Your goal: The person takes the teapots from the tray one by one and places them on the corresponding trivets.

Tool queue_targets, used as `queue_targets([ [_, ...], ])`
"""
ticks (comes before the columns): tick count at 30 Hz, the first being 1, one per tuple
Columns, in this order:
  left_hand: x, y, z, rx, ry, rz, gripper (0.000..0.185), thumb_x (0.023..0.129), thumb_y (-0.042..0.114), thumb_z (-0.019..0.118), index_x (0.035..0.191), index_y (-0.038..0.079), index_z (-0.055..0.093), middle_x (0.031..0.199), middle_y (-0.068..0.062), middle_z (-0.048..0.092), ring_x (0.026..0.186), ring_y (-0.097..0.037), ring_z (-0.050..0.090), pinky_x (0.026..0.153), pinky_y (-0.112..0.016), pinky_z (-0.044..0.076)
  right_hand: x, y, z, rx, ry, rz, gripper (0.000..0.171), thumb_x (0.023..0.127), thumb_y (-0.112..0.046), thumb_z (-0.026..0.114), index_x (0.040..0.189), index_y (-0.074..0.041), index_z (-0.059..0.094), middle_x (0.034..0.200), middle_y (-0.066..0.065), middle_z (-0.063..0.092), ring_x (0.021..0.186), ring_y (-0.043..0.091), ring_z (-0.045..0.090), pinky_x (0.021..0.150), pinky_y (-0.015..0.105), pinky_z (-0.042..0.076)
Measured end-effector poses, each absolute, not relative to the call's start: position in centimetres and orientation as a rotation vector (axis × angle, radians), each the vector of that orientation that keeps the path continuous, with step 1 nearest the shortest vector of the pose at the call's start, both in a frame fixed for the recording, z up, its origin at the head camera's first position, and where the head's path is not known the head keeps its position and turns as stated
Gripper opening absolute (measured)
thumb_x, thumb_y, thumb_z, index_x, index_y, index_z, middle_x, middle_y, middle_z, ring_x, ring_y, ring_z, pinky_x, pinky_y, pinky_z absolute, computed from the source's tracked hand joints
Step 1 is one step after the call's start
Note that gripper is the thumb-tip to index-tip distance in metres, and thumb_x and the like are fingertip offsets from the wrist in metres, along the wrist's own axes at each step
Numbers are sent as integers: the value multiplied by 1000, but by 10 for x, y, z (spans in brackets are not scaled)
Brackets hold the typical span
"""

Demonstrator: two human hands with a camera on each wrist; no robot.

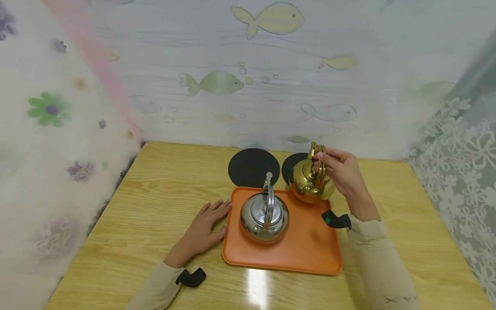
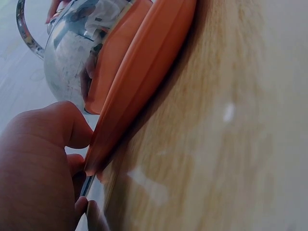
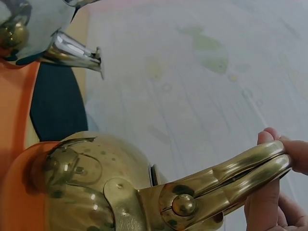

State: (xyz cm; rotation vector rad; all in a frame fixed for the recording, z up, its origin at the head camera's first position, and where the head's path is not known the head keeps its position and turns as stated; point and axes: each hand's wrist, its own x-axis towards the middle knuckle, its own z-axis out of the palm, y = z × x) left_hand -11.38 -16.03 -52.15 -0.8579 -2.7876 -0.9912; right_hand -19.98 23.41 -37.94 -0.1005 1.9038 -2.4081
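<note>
A gold kettle (image 1: 311, 183) hangs over the far right corner of an orange tray (image 1: 310, 249); I cannot tell whether it touches the tray. My right hand (image 1: 338, 168) grips its gold handle (image 3: 226, 183) from the right. A silver kettle (image 1: 265, 215) stands on the tray's left half, its handle upright. My left hand (image 1: 205, 228) lies flat on the wooden table (image 1: 147, 215), fingers straight, against the tray's left edge (image 2: 139, 96). The left wrist view shows the silver kettle (image 2: 72, 53) beyond that rim.
Two black round mats (image 1: 252, 167) lie on the table behind the tray, the right one (image 1: 291, 165) partly hidden by the gold kettle. Patterned curtains close in the back and both sides. Bare wood stretches left, right and in front of the tray.
</note>
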Motion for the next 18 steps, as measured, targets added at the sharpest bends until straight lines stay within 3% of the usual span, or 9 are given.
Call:
queue_targets([
  [11, -114, -158, -524, -850, -2808, -1006, 60, 97, 28, 63, 153, 11, 48, 158, -1, 45, 150, -29, 36, 123, -59, 20, -205, 242, -382, -135, 1938, -2386, 39, 99, -10, 66, 128, 13, 56, 93, 6, 75, 75, 13, 73, 72, 24, 62],
  [18, -115, -160, -523, -850, -2794, -1002, 61, 96, 27, 64, 152, 11, 49, 158, -2, 46, 149, -29, 37, 123, -59, 21, -213, 244, -382, -161, 2018, -2318, 19, 99, -15, 67, 114, -3, 67, 94, 5, 74, 78, 12, 71, 72, 24, 61],
])
